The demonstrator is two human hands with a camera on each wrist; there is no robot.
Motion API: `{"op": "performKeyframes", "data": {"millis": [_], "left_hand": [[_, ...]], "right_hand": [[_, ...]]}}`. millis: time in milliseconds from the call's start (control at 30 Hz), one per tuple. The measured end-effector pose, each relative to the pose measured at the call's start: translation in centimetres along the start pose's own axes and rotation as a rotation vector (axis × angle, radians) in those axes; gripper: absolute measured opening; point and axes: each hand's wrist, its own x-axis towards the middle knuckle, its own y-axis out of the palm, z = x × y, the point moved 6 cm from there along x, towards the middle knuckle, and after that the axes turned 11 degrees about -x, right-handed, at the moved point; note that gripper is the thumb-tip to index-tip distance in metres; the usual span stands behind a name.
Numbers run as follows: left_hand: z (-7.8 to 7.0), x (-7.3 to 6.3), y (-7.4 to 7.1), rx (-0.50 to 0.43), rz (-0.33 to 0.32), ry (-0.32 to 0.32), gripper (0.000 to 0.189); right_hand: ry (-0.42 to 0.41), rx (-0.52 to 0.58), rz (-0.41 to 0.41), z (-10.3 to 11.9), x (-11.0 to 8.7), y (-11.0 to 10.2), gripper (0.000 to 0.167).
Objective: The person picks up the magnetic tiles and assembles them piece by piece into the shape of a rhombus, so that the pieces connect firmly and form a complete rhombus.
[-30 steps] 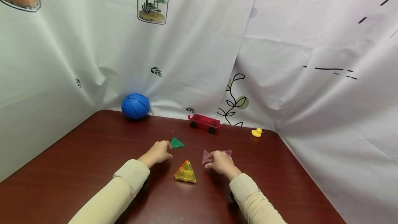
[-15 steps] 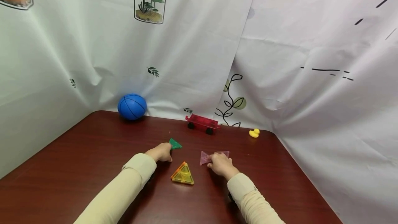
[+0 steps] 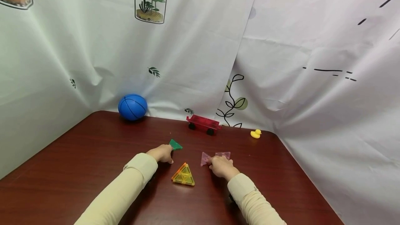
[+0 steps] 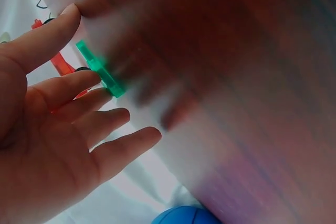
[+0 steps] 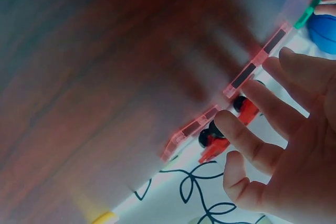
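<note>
- Green and translucent, the triangular tile (image 3: pixel 175 144) lies flat on the dark red table (image 3: pixel 78 148), partly hidden in the head view by the left hand (image 3: pixel 160 153).
- The left wrist view shows what the head view hides: that hand's palm side, fingers extended and fanned, thumb well apart, gripping nothing. The green tile appears edge-on just beyond two fingertips; whether they touch it I cannot tell.
- From above, the right hand (image 3: pixel 220 166) covers part of one pink tile (image 3: pixel 205 159); a second pink tile (image 3: pixel 223 155) shows just beyond its fingers.
- The right wrist view reveals dark strips along the pink tiles' edges and a gap between the two. The fingers there are spread and slightly bent, clasping nothing, their tips close to both tiles; contact is unclear.
- That same view also catches the left hand's fingertips by the green tile.
- Both arms, in cream sleeves (image 3: pixel 109 192), reach forward, palms down, either side of a yellow-and-orange triangular piece (image 3: pixel 183 176).
- Farther back, the head view shows a blue ball (image 3: pixel 132 107), a red wagon (image 3: pixel 204 123) and a yellow duck (image 3: pixel 256 134).
</note>
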Motion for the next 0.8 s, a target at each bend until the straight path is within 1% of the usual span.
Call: {"op": "performKeyframes", "data": {"millis": [33, 167, 333, 433, 667, 800], "left_hand": [[-0.2, -0.4, -0.2, -0.006, 0.000, -0.020, 0.045], [-0.8, -1.3, -0.7, 0.029, -0.011, -0.016, 0.026], [-0.6, -2.0, -0.9, 0.076, -0.030, 0.002, 0.016], [-0.4, -2.8, -1.0, 0.075, -0.042, 0.018, 0.015], [-0.6, -5.2, -1.2, 0.049, -0.059, 0.080, 0.023], [-0.7, -5.8, -0.9, 0.047, -0.062, 0.091, 0.021]], "right_hand": [[-0.001, -0.007, 0.000, 0.0, 0.0, -0.1, 0.013], [-0.004, -0.026, -0.007, -0.2, 0.0, -0.3, 0.011], [-0.008, -0.035, -0.015, -0.1, -0.3, -0.5, 0.007], [-0.012, -0.042, -0.013, -0.1, -0.5, -0.5, 0.004], [-0.019, -0.035, -0.003, -0.3, -0.8, -0.7, 0.007], [-0.012, -0.027, -0.007, -0.4, -0.9, -0.6, 0.004]]}}
